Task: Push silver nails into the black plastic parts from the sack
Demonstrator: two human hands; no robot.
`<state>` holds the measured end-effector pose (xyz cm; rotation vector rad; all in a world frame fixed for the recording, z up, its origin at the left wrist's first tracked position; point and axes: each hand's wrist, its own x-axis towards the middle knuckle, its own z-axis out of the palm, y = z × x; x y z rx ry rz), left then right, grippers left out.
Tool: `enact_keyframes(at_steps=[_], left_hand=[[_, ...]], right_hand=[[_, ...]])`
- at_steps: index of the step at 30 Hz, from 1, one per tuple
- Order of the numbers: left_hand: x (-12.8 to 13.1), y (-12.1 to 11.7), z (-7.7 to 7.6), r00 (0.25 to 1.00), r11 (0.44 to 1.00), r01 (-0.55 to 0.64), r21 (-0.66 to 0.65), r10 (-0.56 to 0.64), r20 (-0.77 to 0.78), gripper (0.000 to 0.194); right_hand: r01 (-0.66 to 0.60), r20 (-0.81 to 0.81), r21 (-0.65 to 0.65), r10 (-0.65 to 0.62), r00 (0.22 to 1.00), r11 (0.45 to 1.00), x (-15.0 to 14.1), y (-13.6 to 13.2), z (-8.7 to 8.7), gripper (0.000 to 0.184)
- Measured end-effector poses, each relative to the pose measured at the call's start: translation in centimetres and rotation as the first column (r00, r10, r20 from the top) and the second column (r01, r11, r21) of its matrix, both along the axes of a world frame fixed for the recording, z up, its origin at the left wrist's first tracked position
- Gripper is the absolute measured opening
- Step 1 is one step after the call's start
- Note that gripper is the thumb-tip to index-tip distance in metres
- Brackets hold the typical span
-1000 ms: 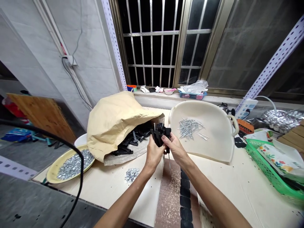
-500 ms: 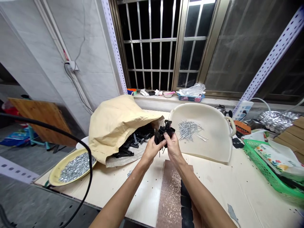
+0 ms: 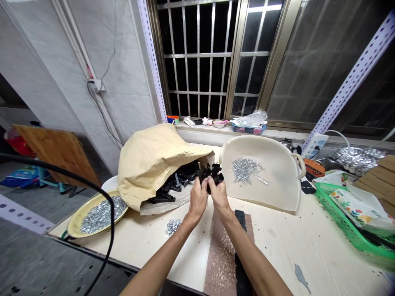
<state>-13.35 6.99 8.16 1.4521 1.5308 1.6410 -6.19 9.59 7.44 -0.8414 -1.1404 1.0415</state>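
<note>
A bunch of black plastic parts is gripped between both hands, just in front of the sack's mouth. My left hand is closed on the bunch's left side, thumb up. My right hand closes on it from the right, its thumb beside the other. The undersides of the parts are hidden by the fingers. Left of the hands, a tan paper sack lies on its side with more black parts spilling out. To the right, metal pins lie in a cream plastic scoop.
A yellow dish of small metal pieces stands at the table's left edge, under a hanging black cable. A small metal heap lies near my left forearm. Black pads line a brown board. A green basket stands right.
Both hands have come down slightly with the black parts, and their thumbs now sit side by side on top. The small metal heap shows more fully. The view has shifted a little.
</note>
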Motion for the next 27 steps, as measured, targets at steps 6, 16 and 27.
enact_keyframes(at_steps=[6, 16, 27], left_hand=[[-0.6, 0.3, 0.0, 0.932, 0.968, 0.247, 0.042, -0.249, 0.263, 0.029], [-1.3, 0.3, -0.3, 0.800, 0.922, 0.387, -0.011, -0.330, 0.502, 0.037], [-1.4, -0.3, -0.4, 0.791, 0.845, 0.531, -0.056, -0.471, 0.391, 0.038]], right_hand=[[0.074, 0.045, 0.001, -0.074, 0.996, 0.997, 0.1, 0.2, -0.4, 0.039], [0.007, 0.090, -0.083, 0.001, 0.996, 0.997, -0.5, -0.6, -0.9, 0.041], [0.022, 0.018, -0.060, -0.021, 1.000, 0.998, -0.3, 0.0, -0.9, 0.050]])
